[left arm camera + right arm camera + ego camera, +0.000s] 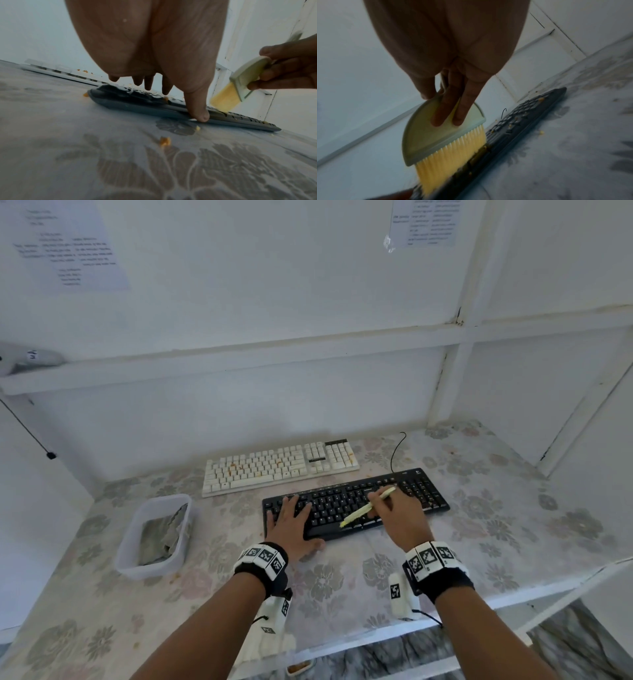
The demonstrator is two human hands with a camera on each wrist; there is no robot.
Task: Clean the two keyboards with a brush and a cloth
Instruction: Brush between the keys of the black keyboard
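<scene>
A black keyboard (356,501) lies on the flowered table, with a white keyboard (279,465) behind it that carries orange crumbs. My left hand (291,522) lies flat on the black keyboard's left end, fingers straight, thumb (199,111) against its front edge. My right hand (399,515) grips a pale green brush (440,135) with yellow bristles (453,159) that touch the black keyboard (513,129). From the left wrist, the brush (247,79) hangs over the keys (240,116). A grey cloth (162,537) lies in a plastic tub.
The clear plastic tub (130,546) stands left of the keyboards. Orange crumbs (165,141) lie scattered on the tablecloth near the black keyboard. A white wall and ledge (239,354) close the back; a white partition (582,405) stands at the right. The table's front edge (479,607) is near my wrists.
</scene>
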